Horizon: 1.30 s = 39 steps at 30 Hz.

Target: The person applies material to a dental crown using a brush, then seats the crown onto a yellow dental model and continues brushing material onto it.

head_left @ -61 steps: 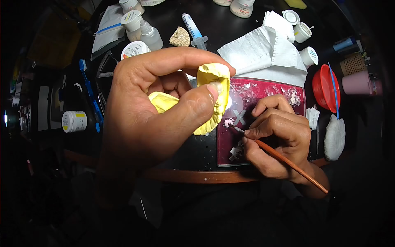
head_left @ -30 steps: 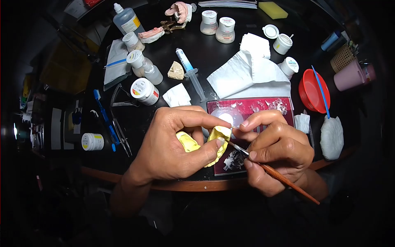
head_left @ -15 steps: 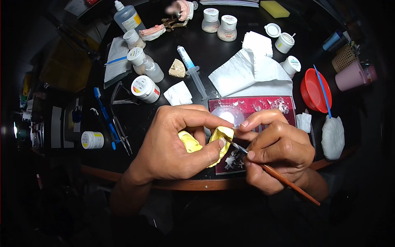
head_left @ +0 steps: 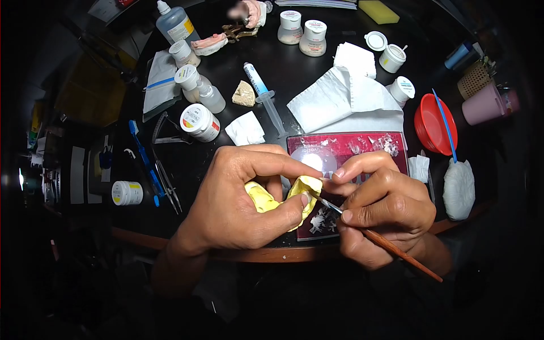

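Note:
A yellow dental model [head_left: 310, 184] is pinched between the thumb and fingers of my left hand [head_left: 243, 195], which covers its middle. Another part of the yellow model shows between the palm and thumb. My right hand [head_left: 388, 209] grips a thin brush [head_left: 391, 246] with a reddish-brown wooden handle and a metal ferrule. The brush tip meets or nearly meets the model beside my left thumb; exact contact is too small to tell. Under both hands lies a dark red mixing palette [head_left: 348, 146], with white material smeared and crumbled on it.
Behind the palette are folded white tissue [head_left: 323, 102] and a syringe [head_left: 272, 110]. Several jars, including a white one [head_left: 199, 122], stand at the left. A red bowl [head_left: 435, 124] and a white wrapped pad [head_left: 458, 190] are at the right. Tweezers [head_left: 168, 184] and a blue toothbrush [head_left: 146, 161] lie left.
My right hand and the brush have shifted very slightly to the right. My left hand keeps its hold on the yellow model, almost unmoved.

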Each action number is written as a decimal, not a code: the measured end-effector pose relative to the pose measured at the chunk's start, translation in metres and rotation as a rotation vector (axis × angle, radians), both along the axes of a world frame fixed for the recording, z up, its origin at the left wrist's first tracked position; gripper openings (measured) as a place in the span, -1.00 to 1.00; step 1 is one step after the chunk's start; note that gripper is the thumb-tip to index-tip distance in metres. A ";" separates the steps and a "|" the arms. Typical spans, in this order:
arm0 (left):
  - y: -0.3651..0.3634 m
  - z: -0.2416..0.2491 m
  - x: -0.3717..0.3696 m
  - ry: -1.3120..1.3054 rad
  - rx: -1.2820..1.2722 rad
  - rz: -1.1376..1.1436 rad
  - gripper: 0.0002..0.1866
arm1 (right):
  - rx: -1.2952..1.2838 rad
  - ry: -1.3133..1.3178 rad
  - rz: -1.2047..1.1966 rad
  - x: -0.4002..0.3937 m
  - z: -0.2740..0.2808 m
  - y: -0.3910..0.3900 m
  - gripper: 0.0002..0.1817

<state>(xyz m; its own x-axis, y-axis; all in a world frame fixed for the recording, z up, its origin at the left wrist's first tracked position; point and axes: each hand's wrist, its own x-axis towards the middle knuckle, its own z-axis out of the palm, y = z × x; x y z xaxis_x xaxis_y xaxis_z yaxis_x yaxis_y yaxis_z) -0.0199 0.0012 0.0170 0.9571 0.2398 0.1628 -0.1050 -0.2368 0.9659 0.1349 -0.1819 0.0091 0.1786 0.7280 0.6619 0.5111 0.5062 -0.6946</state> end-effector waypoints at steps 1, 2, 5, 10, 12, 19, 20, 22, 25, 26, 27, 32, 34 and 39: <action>0.000 0.000 0.000 -0.001 0.004 0.001 -0.69 | 0.004 -0.001 -0.001 0.000 -0.001 0.000 -0.78; 0.000 0.000 0.000 -0.002 0.007 0.001 -0.68 | 0.008 -0.002 -0.001 0.000 -0.002 0.000 -0.78; 0.000 0.000 0.000 0.004 0.013 0.000 -0.68 | 0.011 -0.002 0.000 0.001 -0.004 0.000 -0.79; 0.000 -0.001 0.000 -0.012 0.022 0.006 -0.68 | 0.010 0.012 0.011 0.001 -0.003 -0.001 -0.80; 0.000 -0.001 0.000 -0.011 0.027 0.004 -0.69 | 0.008 0.022 0.010 0.001 -0.002 -0.001 -0.80; 0.000 -0.001 0.000 -0.001 0.017 0.004 -0.70 | 0.012 -0.004 0.005 0.002 -0.004 0.000 -0.80; 0.000 -0.001 0.000 0.001 0.012 0.007 -0.70 | 0.014 0.001 0.004 0.002 -0.004 0.000 -0.80; 0.000 -0.001 0.000 0.002 0.014 0.006 -0.70 | 0.012 0.011 0.004 0.001 -0.003 -0.001 -0.79; 0.000 0.000 0.000 0.001 0.029 0.008 -0.70 | 0.001 0.021 0.003 0.001 -0.002 -0.001 -0.79; 0.000 0.000 0.000 0.000 0.036 0.008 -0.69 | 0.000 0.019 0.004 0.001 -0.002 -0.001 -0.79; 0.000 0.000 0.000 0.002 0.031 0.007 -0.69 | -0.002 0.017 0.005 0.001 -0.002 -0.001 -0.79; -0.001 0.001 0.000 0.015 0.004 0.007 -0.70 | 0.008 0.005 -0.002 0.001 -0.004 0.000 -0.78; 0.000 0.002 0.000 0.018 0.017 0.002 -0.70 | 0.010 0.010 -0.003 0.000 -0.004 0.000 -0.78; -0.001 0.002 0.000 0.022 0.004 0.005 -0.70 | 0.011 0.011 0.000 0.001 -0.004 0.000 -0.78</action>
